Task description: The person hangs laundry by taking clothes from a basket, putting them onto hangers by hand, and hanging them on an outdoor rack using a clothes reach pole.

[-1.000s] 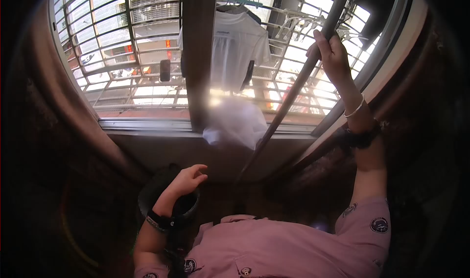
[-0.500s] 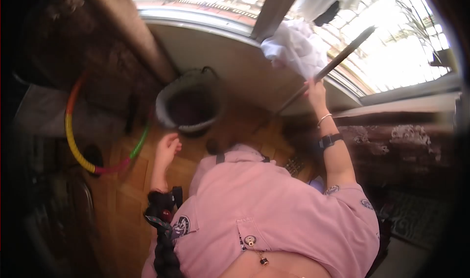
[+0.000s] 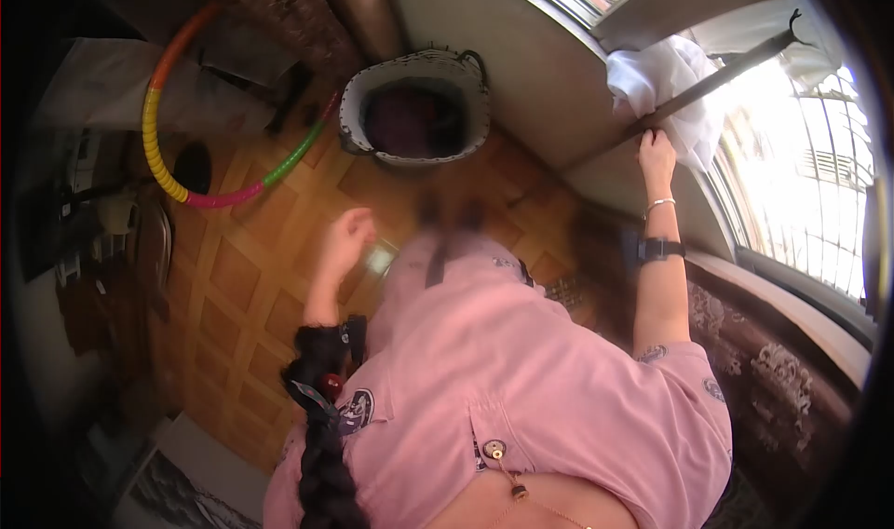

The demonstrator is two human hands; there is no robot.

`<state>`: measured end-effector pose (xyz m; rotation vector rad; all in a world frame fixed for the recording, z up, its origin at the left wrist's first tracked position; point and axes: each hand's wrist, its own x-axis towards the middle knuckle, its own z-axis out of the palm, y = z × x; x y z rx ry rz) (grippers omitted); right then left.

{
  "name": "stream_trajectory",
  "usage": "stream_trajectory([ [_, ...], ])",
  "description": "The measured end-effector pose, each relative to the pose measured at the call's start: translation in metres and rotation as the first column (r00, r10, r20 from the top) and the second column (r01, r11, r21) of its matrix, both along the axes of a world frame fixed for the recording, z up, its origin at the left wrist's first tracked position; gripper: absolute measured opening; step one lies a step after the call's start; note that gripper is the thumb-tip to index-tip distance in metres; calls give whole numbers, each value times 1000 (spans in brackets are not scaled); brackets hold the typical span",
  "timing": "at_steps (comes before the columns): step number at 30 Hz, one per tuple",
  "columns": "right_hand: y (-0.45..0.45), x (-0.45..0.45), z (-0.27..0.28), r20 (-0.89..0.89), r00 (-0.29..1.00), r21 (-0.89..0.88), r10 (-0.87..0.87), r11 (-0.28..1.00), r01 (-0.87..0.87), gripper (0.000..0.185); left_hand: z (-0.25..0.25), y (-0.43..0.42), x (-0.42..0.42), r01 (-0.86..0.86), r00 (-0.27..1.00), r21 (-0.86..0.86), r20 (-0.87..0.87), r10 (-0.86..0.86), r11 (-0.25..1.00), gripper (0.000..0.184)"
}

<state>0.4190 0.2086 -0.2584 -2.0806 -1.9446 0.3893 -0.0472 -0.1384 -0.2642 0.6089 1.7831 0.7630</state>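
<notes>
My right hand [image 3: 657,161] is closed around a long pole [image 3: 712,87] that slants up towards the window and ends in a small dark fork. Its lower end runs down along the wall and fades into blur. A white cloth [image 3: 656,74] hangs at the window sill, partly behind the pole and close to my right hand. My left hand [image 3: 346,240] hovers over the floor beside my pink clothing [image 3: 549,361]. Motion blurs its curled fingers, and no object shows in it.
A pale laundry basket [image 3: 354,110] with dark contents stands against the wall. Left of it is a multicoloured hoop [image 3: 158,152]. The barred window [image 3: 792,175] is at the upper right, with a brown patterned curtain [image 3: 778,380] below it. Parquet floor [image 3: 237,278] lies underfoot.
My view has turned, so the basket and hoop sit higher and the window further right. My right hand keeps hold of the pole, whose forked tip now shows clearly. My left hand is more blurred.
</notes>
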Motion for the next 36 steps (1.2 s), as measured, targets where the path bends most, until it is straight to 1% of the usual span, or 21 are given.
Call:
stream_trajectory([
  [1, -2, -8, 1, 63, 997, -75, 36, 997, -31, 33, -3, -1, 1, -10, 1000, -4, -7, 10, 1000, 30],
  [4, -23, -45, -6, -262, 964, -456, -43, 886, -85, 30, -13, -6, -2, -94, 992, -71, 74, 99, 993, 29],
  [6, -39, -82, -29, -398, 917, -585, -23, 776, -235, 25, -26, -8, -11, -91, 991, -117, 85, 101, 989, 29],
  [8, -55, -131, -59, -427, 900, -639, 88, 676, -369, 21, -42, -2, -31, -81, 989, -160, 108, 99, 984, 29],
  [11, -65, -190, -168, -527, 838, -704, 140, 480, -523, 21, -66, 3, -52, -94, 988, -198, 101, 116, 976, 29],
  [12, -64, -215, -197, -577, 817, -754, -11, 392, -527, 20, -71, 4, -60, -111, 984, -209, 112, 136, 972, 28],
  [15, -64, -299, -262, -630, 738, -768, -241, 335, -546, 23, -90, -1, -89, -163, 971, -203, 141, 194, 966, 28],
  [18, -53, -368, -363, -627, 731, -776, -269, 296, -557, 24, -105, -20, -111, -271, 941, -224, 144, 307, 936, 27],
  [21, -43, -419, -472, -604, 776, -778, -182, 348, -523, 28, -116, -40, -126, -362, 919, -231, 75, 387, 903, 25],
  [23, -39, -446, -538, -316, 920, -731, 233, 558, -393, 31, -135, -69, -139, -412, 894, -281, 60, 444, 867, 25],
  [24, -39, -449, -579, -318, 919, -733, 234, 555, -394, 31, -145, -90, -148, -469, 828, -371, 133, 545, 802, 25],
  [25, -40, -445, -620, -316, 808, -638, 497, 519, -569, 23, -154, -100, -155, -508, 742, -462, 193, 642, 727, 25],
  [26, -41, -446, -642, -275, 636, -542, 721, 430, -722, 20, -130, -73, -145, -362, 922, -384, -13, 387, 849, 23],
  [27, -42, -449, -641, -275, 634, -541, 723, 429, -723, 20, -145, -87, -151, -364, 921, -383, -12, 389, 849, 23],
  [29, -49, -449, -603, -438, 769, -578, 465, 510, -637, 20, -174, -129, -157, -358, 928, -277, -6, 371, 892, 23],
  [30, -50, -447, -570, -434, 768, -577, 471, 509, -639, 20, -161, -115, -159, -349, 935, -258, -29, 354, 901, 23],
  [31, -47, -447, -525, -607, 790, -638, 83, 542, -547, 21, -143, -87, -158, -352, 934, -249, -26, 357, 902, 23],
  [32, -44, -450, -480, -679, 662, -705, -316, 534, -467, 33, -125, -52, -155, -464, 835, -403, 99, 541, 789, 25],
  [33, -50, -456, -444, -668, 658, -682, -349, 640, -353, 28, -109, -35, -154, -520, 683, -555, 186, 707, 649, 27],
  [34, -49, -458, -406, -694, 637, -651, -336, 670, -356, 28, -125, -43, -154, -585, 721, -291, 240, 650, 757, 33],
  [36, -49, -457, -331, -727, 608, -609, -317, 707, -360, 29, -151, -37, -164, -582, 497, -225, 662, 561, 781, 38],
])
